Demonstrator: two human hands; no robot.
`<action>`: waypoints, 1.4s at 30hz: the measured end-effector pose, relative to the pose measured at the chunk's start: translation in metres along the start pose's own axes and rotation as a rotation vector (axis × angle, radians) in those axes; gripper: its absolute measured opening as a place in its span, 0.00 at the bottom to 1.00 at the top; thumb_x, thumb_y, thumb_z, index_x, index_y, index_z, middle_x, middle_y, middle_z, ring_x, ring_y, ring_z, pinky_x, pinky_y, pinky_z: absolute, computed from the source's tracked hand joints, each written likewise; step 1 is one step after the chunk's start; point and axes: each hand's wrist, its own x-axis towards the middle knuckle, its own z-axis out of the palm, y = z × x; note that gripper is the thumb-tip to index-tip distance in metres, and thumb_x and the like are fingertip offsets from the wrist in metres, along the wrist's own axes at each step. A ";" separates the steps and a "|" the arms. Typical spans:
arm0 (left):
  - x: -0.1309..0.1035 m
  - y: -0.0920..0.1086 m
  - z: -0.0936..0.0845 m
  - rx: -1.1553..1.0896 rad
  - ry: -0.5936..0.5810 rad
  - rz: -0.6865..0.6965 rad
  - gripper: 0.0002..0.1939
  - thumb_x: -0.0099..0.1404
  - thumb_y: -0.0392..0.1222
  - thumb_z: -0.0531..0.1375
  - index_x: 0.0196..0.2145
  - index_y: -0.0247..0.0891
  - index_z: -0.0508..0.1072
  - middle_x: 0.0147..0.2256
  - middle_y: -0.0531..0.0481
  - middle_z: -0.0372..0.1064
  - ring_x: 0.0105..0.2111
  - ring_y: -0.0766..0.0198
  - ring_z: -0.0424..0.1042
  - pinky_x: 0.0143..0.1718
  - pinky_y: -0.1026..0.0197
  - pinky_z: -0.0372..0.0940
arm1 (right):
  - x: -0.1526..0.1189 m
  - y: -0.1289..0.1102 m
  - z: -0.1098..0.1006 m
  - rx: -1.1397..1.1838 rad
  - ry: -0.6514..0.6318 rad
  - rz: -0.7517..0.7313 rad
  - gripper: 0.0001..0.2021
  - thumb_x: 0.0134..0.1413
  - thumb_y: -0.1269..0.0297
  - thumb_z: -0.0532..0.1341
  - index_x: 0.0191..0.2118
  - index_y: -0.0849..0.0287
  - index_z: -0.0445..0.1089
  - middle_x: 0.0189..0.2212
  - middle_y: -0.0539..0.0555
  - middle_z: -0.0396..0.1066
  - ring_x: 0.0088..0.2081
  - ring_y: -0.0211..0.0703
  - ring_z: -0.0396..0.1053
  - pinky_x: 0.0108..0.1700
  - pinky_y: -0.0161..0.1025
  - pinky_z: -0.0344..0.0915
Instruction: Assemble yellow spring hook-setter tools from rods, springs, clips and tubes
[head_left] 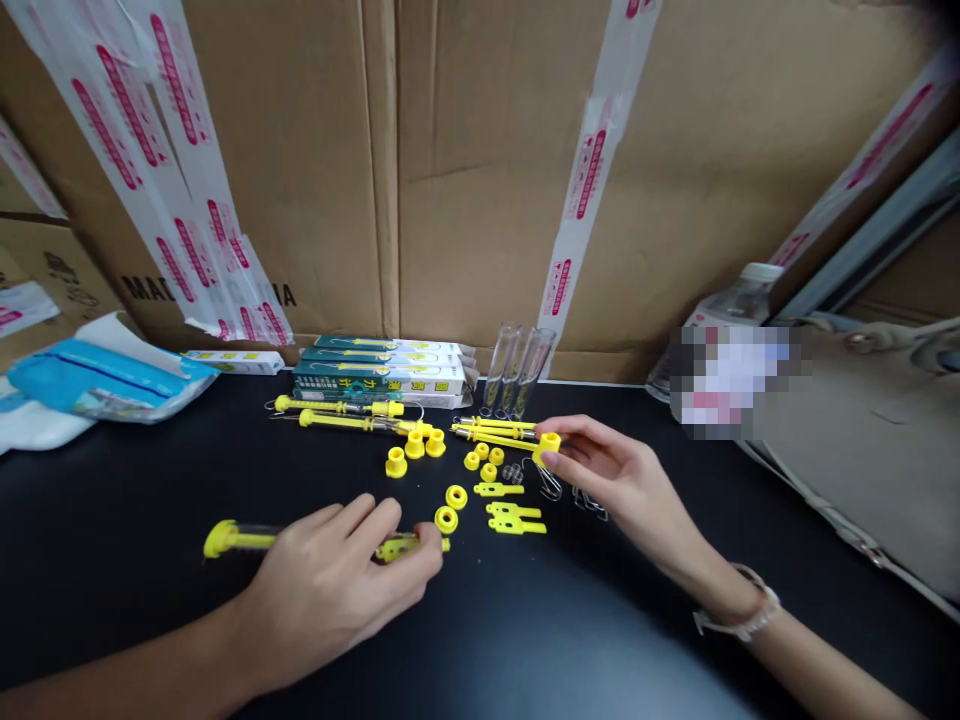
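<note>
My left hand (349, 575) is closed around a clear-tubed spring scale (251, 540) with a yellow end cap, low over the black table; a flat yellow piece (397, 546) shows between its fingers. My right hand (611, 470) pinches a yellow cap (550, 442) between thumb and fingers. Beneath it lie metal hooks (550, 483) and small springs (513, 473). Between my hands are yellow rings (446, 519), small yellow plugs (489, 471) and flat yellow tabs (516, 519). More flanged caps (396, 461) and yellow rods (495, 432) stand or lie farther back.
Two spring scales (337, 407) lie before stacked printed boxes (382, 375). Clear tubes (517, 370) stand upright beside the boxes. A blue packet (112, 375) is at the left; a bottle (739, 300) and a beige bag (862, 440) are at the right. Taped cardboard (480, 180) walls the back.
</note>
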 end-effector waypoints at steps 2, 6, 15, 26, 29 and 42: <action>-0.001 0.000 0.001 -0.008 -0.011 -0.020 0.07 0.69 0.34 0.55 0.37 0.42 0.72 0.23 0.56 0.64 0.20 0.65 0.68 0.21 0.62 0.58 | -0.003 0.001 0.006 0.009 -0.024 -0.007 0.17 0.54 0.53 0.69 0.44 0.58 0.74 0.44 0.57 0.74 0.41 0.45 0.73 0.46 0.42 0.72; -0.003 -0.001 0.005 -0.034 -0.024 -0.092 0.09 0.71 0.36 0.54 0.37 0.41 0.73 0.24 0.56 0.65 0.20 0.67 0.68 0.22 0.64 0.59 | -0.012 -0.003 0.019 -0.101 -0.111 -0.065 0.13 0.58 0.56 0.66 0.46 0.55 0.75 0.44 0.55 0.75 0.42 0.45 0.73 0.47 0.42 0.70; -0.005 -0.003 0.009 -0.104 -0.086 -0.163 0.13 0.75 0.43 0.51 0.38 0.41 0.75 0.25 0.56 0.66 0.20 0.70 0.69 0.21 0.66 0.60 | -0.018 -0.003 0.025 -0.299 -0.102 -0.167 0.12 0.63 0.58 0.62 0.50 0.52 0.75 0.45 0.55 0.77 0.43 0.46 0.75 0.48 0.42 0.71; -0.004 -0.002 0.009 -0.153 -0.154 -0.139 0.15 0.76 0.43 0.49 0.35 0.42 0.73 0.26 0.56 0.66 0.20 0.67 0.71 0.20 0.65 0.59 | 0.010 -0.016 0.056 -0.448 -0.314 -0.442 0.09 0.63 0.71 0.62 0.47 0.54 0.74 0.42 0.53 0.78 0.44 0.46 0.73 0.50 0.46 0.70; -0.005 -0.002 0.010 -0.138 -0.151 -0.142 0.14 0.76 0.42 0.50 0.35 0.42 0.72 0.25 0.56 0.66 0.21 0.66 0.72 0.20 0.64 0.60 | 0.018 -0.015 0.068 -0.512 -0.319 -0.481 0.11 0.61 0.73 0.63 0.47 0.54 0.74 0.41 0.52 0.79 0.43 0.48 0.69 0.47 0.47 0.69; -0.006 -0.001 0.014 -0.158 -0.107 -0.201 0.10 0.76 0.44 0.51 0.46 0.36 0.68 0.31 0.53 0.76 0.27 0.63 0.78 0.24 0.62 0.68 | 0.007 -0.020 0.068 -0.396 -0.211 -0.557 0.05 0.66 0.70 0.59 0.44 0.57 0.72 0.40 0.55 0.74 0.42 0.45 0.70 0.46 0.43 0.68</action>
